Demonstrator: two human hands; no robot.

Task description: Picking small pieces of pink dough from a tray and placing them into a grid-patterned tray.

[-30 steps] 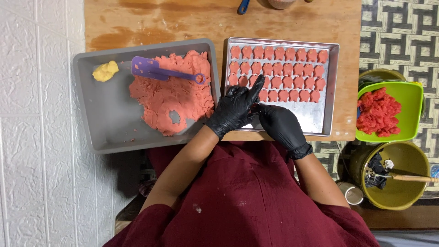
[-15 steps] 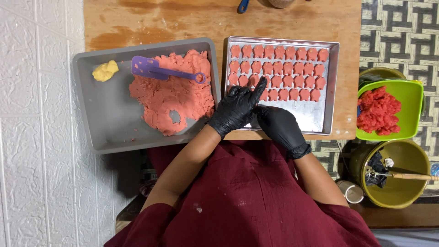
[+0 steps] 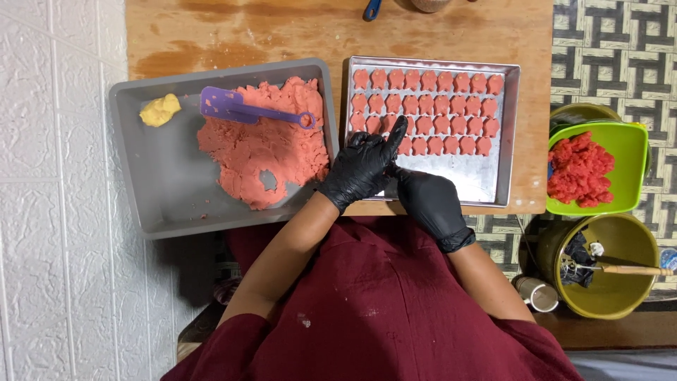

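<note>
Top-down over a wooden worktop (image 3: 282,35), and the biggest thing on it is the grey tub (image 3: 151,190), hanging off the near-left edge. Inside it, a rough slab of pink dough (image 3: 264,152) fills the right half, with a neat hole punched near its near edge, the sort a cutter leaves. A purple scraper (image 3: 243,109) lies flat on the dough, handle pointing right, within easy reach. A small yellow lump (image 3: 160,110) sits alone in the tub's far-left corner, well apart from the pink, so the colours don't mix.

Just beside the tub, toward the right edge, is the steel tray (image 3: 486,183). Pink cut-outs (image 3: 427,113) stand in tidy rows across its far half, spaced so none touch; the near strip is bare metal.

Both hands wear black gloves and meet over the tray's near-left corner. The left hand (image 3: 360,169) is loosely curled with one finger stretched out toward the nearest row of cut-outs. The right hand (image 3: 427,201) tucks in against it from the near side, fingers bent and pinched toward the left. Whether a piece sits between them, I cannot tell; the gloves hide it.

Off the worktop to the right: a green bowl (image 3: 631,148) of red shreds (image 3: 580,169), and below it an olive bucket (image 3: 627,300) with a stick (image 3: 631,269) lying across.
</note>
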